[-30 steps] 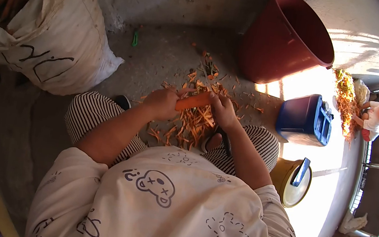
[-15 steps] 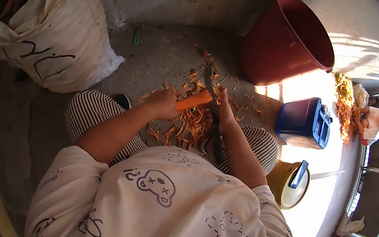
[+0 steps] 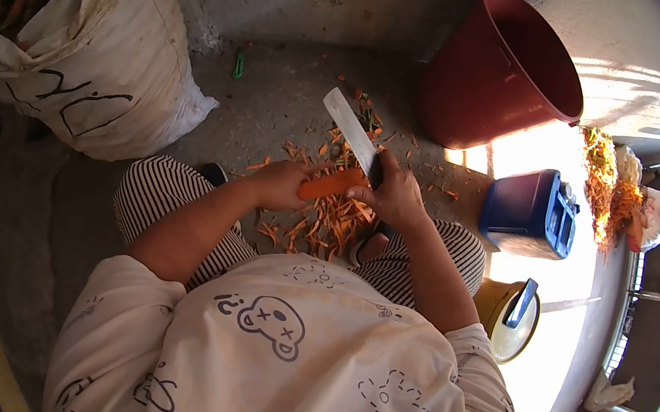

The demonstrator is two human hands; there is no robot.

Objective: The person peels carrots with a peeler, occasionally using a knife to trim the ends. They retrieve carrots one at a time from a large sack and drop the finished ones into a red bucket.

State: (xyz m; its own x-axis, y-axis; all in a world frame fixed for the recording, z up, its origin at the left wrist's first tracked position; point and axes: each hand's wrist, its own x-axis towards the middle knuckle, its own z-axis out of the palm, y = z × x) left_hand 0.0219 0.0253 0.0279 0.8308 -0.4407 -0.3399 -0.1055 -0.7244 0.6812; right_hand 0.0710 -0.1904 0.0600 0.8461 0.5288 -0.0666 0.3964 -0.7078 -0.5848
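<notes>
My left hand [image 3: 279, 184] is closed around the near end of a peeled orange carrot [image 3: 332, 184], which lies level above the floor between my knees. In my right hand [image 3: 398, 191] is a knife [image 3: 350, 128] with a broad pale blade, its dark handle inside my fingers. The blade points up and to the left, past the carrot, and its flat side catches the light. My right thumb lies close against the carrot's right end. Beneath both hands is a heap of carrot peelings [image 3: 330, 228] on the concrete.
A white sack [image 3: 134, 80] of carrots stands at left, near a small green object [image 3: 238, 65]. To the right are a dark red bin [image 3: 475, 82], a blue jerrycan [image 3: 519, 212] and a yellow bucket [image 3: 495, 306]. Farther off, a person [image 3: 656, 219] sits by a peelings pile [image 3: 600, 180].
The knife in my right hand has swung from beside the carrot to pointing up-left, its flat face showing. My right hand has turned and its thumb has come to the carrot. The far person's arms have shifted.
</notes>
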